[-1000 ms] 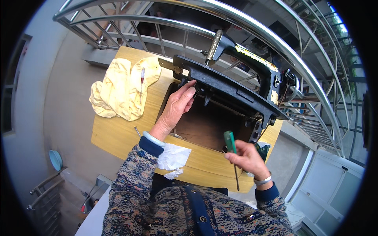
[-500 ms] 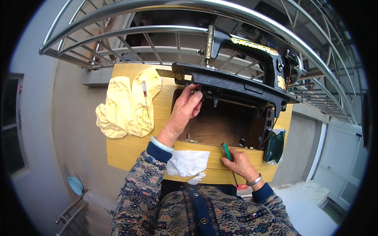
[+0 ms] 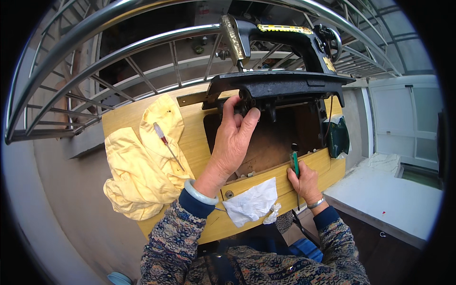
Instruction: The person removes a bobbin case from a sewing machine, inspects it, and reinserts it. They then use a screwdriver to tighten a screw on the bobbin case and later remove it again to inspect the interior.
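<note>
A black sewing machine [image 3: 304,57] with gold decoration is tipped back on its hinges, so the underside of its bed [image 3: 285,84] faces me. My left hand [image 3: 233,135] reaches up to the left end of that underside. Its thumb and fingers close around a small dark metal part, mostly hidden by the fingertips. Lower right, my right hand [image 3: 306,183] grips a screwdriver [image 3: 295,164] by its green handle. The shaft points down toward my body, away from the machine. Below the bed is the open cavity [image 3: 270,145] of the wooden table.
A yellow cloth [image 3: 137,166] lies on the table [image 3: 197,135] at left, with a second screwdriver [image 3: 164,140] on it. White paper [image 3: 251,202] lies at the front edge. A dark green packet [image 3: 338,137] is at right. Metal railing [image 3: 156,42] runs behind the machine.
The view has swung, shifting the scene. My left hand stays at the machine's underside, its thumb and fingers repositioned around the part. The green-handled screwdriver remains in my right hand, now more upright.
</note>
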The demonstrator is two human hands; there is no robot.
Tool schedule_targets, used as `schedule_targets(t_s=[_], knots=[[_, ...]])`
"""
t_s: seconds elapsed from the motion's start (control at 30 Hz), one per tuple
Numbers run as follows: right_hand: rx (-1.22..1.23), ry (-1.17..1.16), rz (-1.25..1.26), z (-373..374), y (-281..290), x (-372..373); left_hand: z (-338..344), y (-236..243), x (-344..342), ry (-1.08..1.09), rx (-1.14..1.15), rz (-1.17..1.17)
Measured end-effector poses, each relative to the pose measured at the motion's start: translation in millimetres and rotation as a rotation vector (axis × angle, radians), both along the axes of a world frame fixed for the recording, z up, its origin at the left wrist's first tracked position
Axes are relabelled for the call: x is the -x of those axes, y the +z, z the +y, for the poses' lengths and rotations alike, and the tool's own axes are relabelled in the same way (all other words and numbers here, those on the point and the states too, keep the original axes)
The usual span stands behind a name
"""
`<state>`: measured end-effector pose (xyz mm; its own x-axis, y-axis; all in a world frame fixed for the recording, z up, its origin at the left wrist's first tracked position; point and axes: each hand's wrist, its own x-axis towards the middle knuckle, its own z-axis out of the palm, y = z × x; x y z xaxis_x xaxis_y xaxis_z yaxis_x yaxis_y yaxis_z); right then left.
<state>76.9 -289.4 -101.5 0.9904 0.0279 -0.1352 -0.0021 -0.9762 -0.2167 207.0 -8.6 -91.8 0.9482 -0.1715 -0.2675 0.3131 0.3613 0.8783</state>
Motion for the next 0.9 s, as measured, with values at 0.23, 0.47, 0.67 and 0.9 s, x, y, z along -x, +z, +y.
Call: schedule_targets(t_s=[0.23, 0.47, 0.67, 0.9], knots=[[0.035, 0.024, -0.068, 2.0, -2.3, 0.5, -0.3, 0.0, -7.8, 0.008, 0.088, 0.052], [0.031, 0.001, -0.074, 4.9, -1.7, 0.1, -0.4, -8.5, -12.2, 0.006, -0.061, -0.027], [0.039, -0.005, -0.073, 7.7, 0.3, -0.5, 3.3, -5.1, -14.2, -0.015, -0.036, 0.001], [0.049, -0.013, -0.11, 12.8, 0.6, 0.1, 3.4, -6.2, -16.3, -0.006, 0.048, 0.013]])
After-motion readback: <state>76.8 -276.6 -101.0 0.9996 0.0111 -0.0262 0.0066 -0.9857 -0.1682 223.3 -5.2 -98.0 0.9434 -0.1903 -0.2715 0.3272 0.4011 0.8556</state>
